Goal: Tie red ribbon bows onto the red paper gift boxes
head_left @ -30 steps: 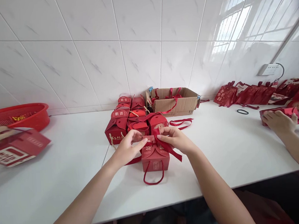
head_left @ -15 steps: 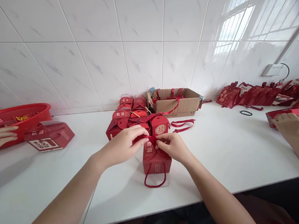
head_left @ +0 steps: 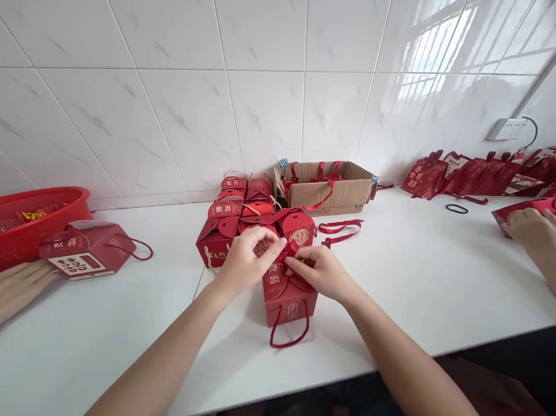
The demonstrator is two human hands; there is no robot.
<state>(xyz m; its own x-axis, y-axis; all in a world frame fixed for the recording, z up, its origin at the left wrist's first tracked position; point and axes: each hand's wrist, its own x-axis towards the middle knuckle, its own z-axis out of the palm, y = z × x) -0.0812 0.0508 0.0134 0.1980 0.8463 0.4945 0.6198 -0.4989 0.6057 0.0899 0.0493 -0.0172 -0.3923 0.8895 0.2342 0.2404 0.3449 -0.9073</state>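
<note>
A red gift box (head_left: 290, 300) with a twisted cord handle stands upright on the white table, with a red ribbon bow (head_left: 290, 250) on its top. My right hand (head_left: 322, 271) pinches the ribbon between thumb and fingers from the right side. My left hand (head_left: 250, 260) is closed in a pinch at the ribbon's upper left, thumb and forefinger together; its fingertips partly hide what they hold. Right behind my hands stand several packed red gift boxes (head_left: 218, 237), some with pale cord handles.
At the back is a cardboard box (head_left: 338, 195) holding red ribbons; a loose ribbon (head_left: 340, 229) lies before it. Left are a red basket (head_left: 34, 232), another gift box (head_left: 92, 251) and a co-worker's hand (head_left: 19, 290). Right, another person's hand (head_left: 536, 227) rests on a red box near red bags (head_left: 474, 174).
My left hand has moved slightly right and up, no longer showing the ribbon stretched to the left. The co-worker's hand on the left came down beside the box there, whose handle now shows.
</note>
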